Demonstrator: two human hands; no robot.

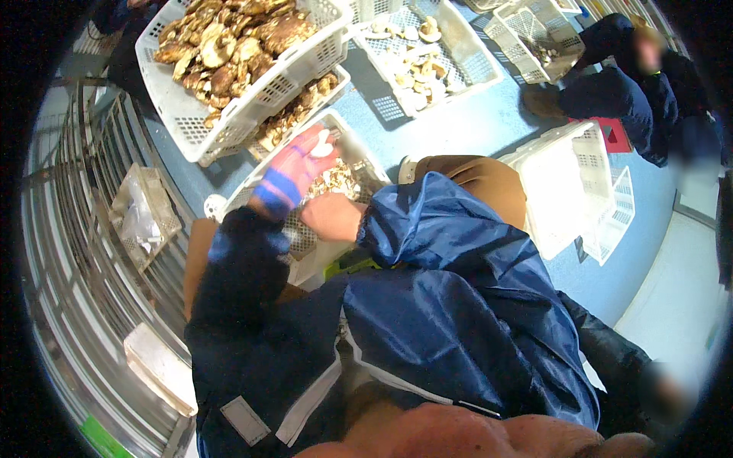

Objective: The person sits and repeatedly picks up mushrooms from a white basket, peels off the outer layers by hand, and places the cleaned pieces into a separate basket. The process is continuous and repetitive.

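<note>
- Crowding the blue floor (473,126) around the person were several white slotted crates: a large crate of brown mushrooms (237,53) at the upper left, tilted and resting over a lower crate (305,103) of more brown pieces, and a farther crate of pale slices (427,57) well apart at the top.
- An upturned white crate (569,191) sat to the right, just beside the person's blue jacket sleeve (435,229); a second person in dark clothes (626,91) crouched beyond it.
- A metal wire rack (84,229) curved along the left side, with a small clear tray (141,214) lying on it.
- The near crate (351,149) of cut mushroom pieces lay directly before the hands, partly hidden by both forearms.
- The left hand (294,172), in a pinkish glove with blue tape at the wrist, was closed on a pale mushroom piece (322,145), held above the near crate.
- The right hand (330,215), bare, rested on the crate's contents; its fingers were hidden, so I cannot tell whether they were together or apart.
- The mushroom piece looked whitish and small, lighter than the brown heap (336,182) beneath it.
</note>
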